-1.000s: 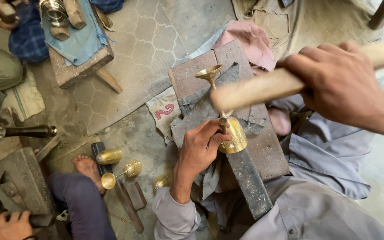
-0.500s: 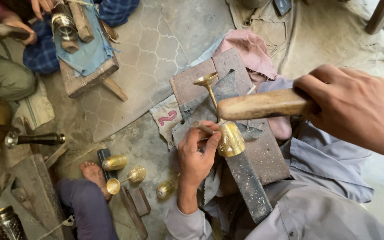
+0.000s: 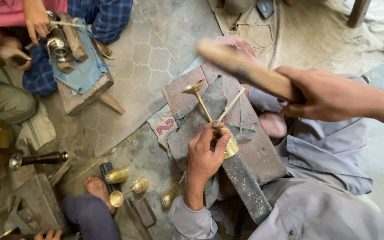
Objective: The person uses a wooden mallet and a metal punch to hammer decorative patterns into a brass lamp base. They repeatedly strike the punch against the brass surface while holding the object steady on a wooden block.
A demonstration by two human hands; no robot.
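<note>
The mallet (image 3: 245, 69) is motion-blurred; its handle end is hidden within the right hand's (image 3: 330, 93) fingers. The left hand's (image 3: 205, 153) fingers cover part of the goblet's (image 3: 210, 118) bowl. The right forearm runs off the frame's edge.

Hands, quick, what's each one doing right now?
Left hand: closed on the brass goblet.
Right hand: closed on the wooden mallet, raised.

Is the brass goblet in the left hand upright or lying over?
Lying over: the goblet rests slanted across the metal bar, foot pointing away.

brass goblets (image 3: 127, 186) crowd lower-left floor
</note>
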